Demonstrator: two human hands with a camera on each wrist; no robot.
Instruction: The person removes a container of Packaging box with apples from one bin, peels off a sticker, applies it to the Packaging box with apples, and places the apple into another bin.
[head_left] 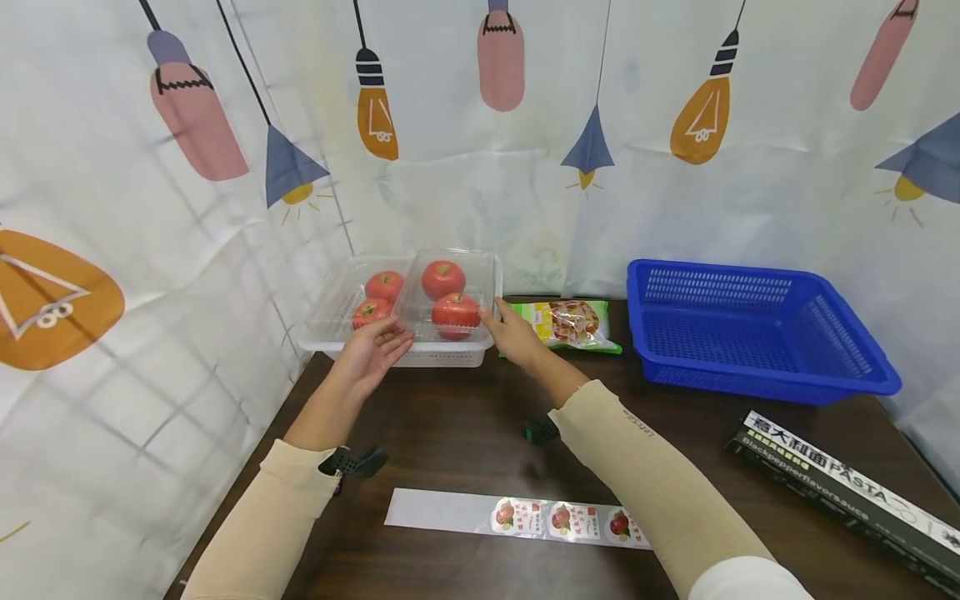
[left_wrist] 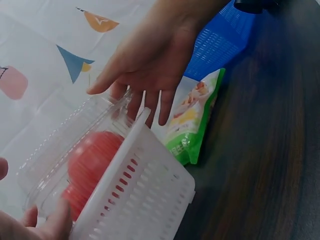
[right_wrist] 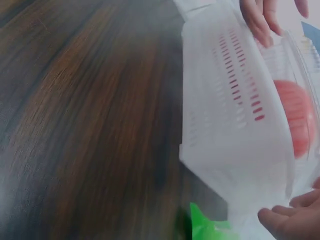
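A clear plastic box (head_left: pixel 417 327) with two red apples (head_left: pixel 455 312) sits in the white basket (head_left: pixel 442 358), tilted a little. Left of it in the basket is a second clear box (head_left: pixel 341 292), also holding two apples (head_left: pixel 384 286). My left hand (head_left: pixel 367 357) is at the near left edge of the right-hand box, its fingers loosely bent. At that box's right side, my right hand (head_left: pixel 519 337) has its fingers stretched along the basket rim. In the left wrist view the right fingers (left_wrist: pixel 165 106) look straight and spread; whether they touch the box cannot be told.
A green and yellow food packet (head_left: pixel 573 323) lies right of the white basket. Further right stands a blue basket (head_left: pixel 757 387). A black pasta box (head_left: pixel 847 492) lies at the right edge. Nearer me is a strip of apple stickers (head_left: pixel 442 510). Patterned cloth hangs behind.
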